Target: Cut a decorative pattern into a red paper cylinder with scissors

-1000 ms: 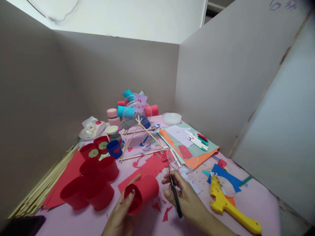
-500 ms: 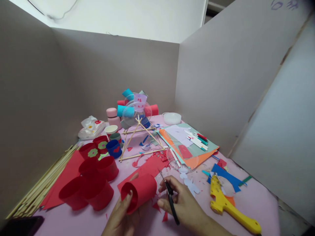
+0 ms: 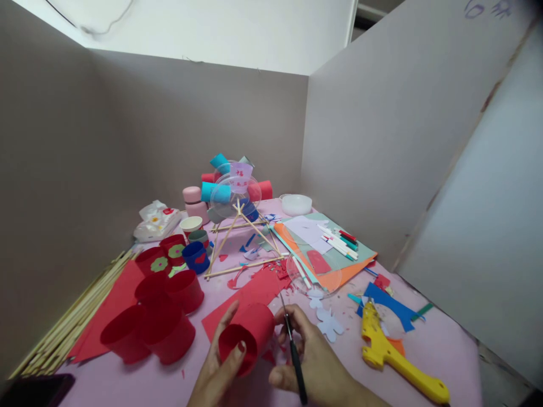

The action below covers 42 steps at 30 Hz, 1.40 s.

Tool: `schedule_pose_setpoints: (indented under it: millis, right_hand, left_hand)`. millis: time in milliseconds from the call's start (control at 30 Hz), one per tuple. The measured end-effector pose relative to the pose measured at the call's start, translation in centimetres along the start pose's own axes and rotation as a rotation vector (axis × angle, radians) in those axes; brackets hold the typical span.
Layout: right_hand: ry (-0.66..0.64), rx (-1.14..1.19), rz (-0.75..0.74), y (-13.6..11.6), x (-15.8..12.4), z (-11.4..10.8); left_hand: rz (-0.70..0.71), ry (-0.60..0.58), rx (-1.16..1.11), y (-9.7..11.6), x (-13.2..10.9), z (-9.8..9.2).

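Note:
My left hand (image 3: 218, 364) grips a red paper-covered cup (image 3: 259, 325), its thumb inside the open mouth and its fingers around the far side. The cup lies tilted on its side, mouth toward me. Close to the cup's base, my right hand (image 3: 307, 359) is closed on black-handled scissors (image 3: 292, 345), with the thin blades pointing up and away. Its fingertips are beside the cup; whether they touch it I cannot tell. Under and behind the cup lie a red paper sheet (image 3: 250, 297) and small red scraps (image 3: 269, 356).
Several red cups (image 3: 169, 333) stand left, near a blue cup (image 3: 195, 257) and bamboo sticks (image 3: 85, 305). A stick-framed wheel with coloured cups (image 3: 235, 186) stands at the back. To the right are a yellow glue gun (image 3: 394, 356), markers (image 3: 339, 246) and paper sheets (image 3: 360, 263).
My left hand has shifted slightly right and turned the red cup, so its mouth faces me more. The scissors have tilted more upright in my right hand.

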State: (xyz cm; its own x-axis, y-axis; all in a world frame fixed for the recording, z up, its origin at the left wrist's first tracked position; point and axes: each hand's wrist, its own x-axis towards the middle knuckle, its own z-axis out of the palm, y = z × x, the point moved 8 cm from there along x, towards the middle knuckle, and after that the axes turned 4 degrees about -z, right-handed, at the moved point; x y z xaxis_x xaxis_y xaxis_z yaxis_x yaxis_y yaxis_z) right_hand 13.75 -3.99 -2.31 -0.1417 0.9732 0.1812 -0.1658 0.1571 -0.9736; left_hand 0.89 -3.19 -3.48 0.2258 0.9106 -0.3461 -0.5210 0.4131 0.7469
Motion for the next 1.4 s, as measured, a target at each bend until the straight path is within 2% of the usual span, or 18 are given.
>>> schedule_pose_setpoints:
  millis: [133,333,500,633,833,1000,1200,1267,1400]
  right_hand:
    - [-0.037,0.098,0.013,0.2,-0.2,0.9]
    - [0.007,0.149,-0.03,0.2,-0.3,0.6]
    - [-0.001,0.131,-0.028,-0.4,-0.2,0.1]
    - [-0.068,0.14,0.028,-0.8,-0.2,0.7]
    - [-0.107,0.114,0.027,-1.0,-0.3,1.3]
    - [-0.012,-0.099,-0.055,-0.9,0.0,-0.5]
    - [0.076,-0.197,0.006,-0.1,0.3,-2.1]
    - [0.087,-0.223,0.011,-0.1,0.4,-2.2]
    - [0.091,-0.255,-0.008,-0.3,0.4,-2.3]
  left_hand:
    - [0.068,0.028,0.058,-0.6,0.8,-0.8]
    - [0.203,0.062,0.276,-0.5,0.9,-1.3]
    - [0.292,0.017,0.303,0.8,0.8,-0.9]
    - [0.331,-0.011,0.298,1.9,0.7,-0.6]
    - [0.269,-0.016,0.333,1.4,0.7,-0.6]
    - [0.241,-0.052,0.267,1.5,1.4,-0.9]
    - [0.212,-0.01,0.259,2.1,1.8,-1.4]
    - [0.156,0.008,0.194,1.9,1.6,-1.5]
    - [-0.047,-0.001,-0.103,0.8,0.9,-1.6]
